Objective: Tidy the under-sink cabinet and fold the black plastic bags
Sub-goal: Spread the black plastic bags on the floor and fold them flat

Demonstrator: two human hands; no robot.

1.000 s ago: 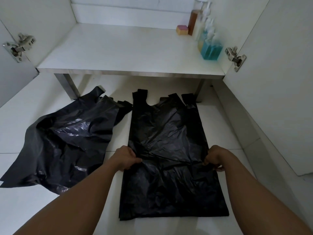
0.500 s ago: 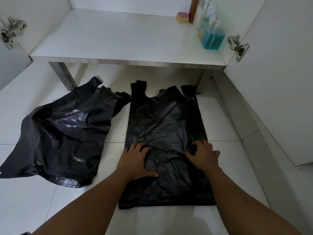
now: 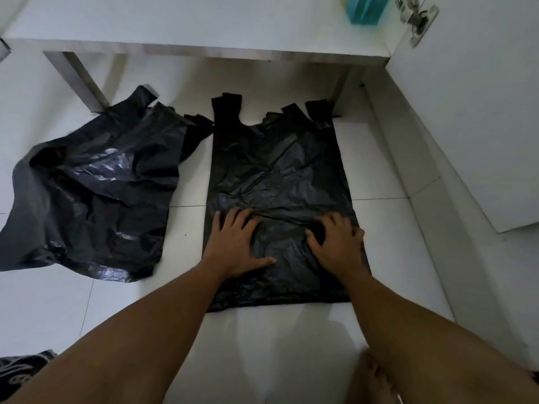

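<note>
A black plastic bag [image 3: 277,173] lies flat on the white tiled floor in front of the cabinet, handles pointing away from me. My left hand [image 3: 236,243] presses flat on its lower left part, fingers spread. My right hand [image 3: 338,243] presses on its lower right part with fingers spread and slightly bent. A second black plastic bag [image 3: 93,196] lies crumpled and unfolded on the floor to the left, not touched by either hand.
The white cabinet shelf [image 3: 204,27] runs across the top, standing on metal legs [image 3: 81,80]. A teal bottle [image 3: 364,8] stands at its right end. The open cabinet door [image 3: 472,106] with a hinge [image 3: 417,18] stands on the right. Dark patterned fabric [image 3: 20,371] shows at lower left.
Both hands let go of the bag's side edges and moved inward to press flat on it. The view has dropped and come closer to the floor.
</note>
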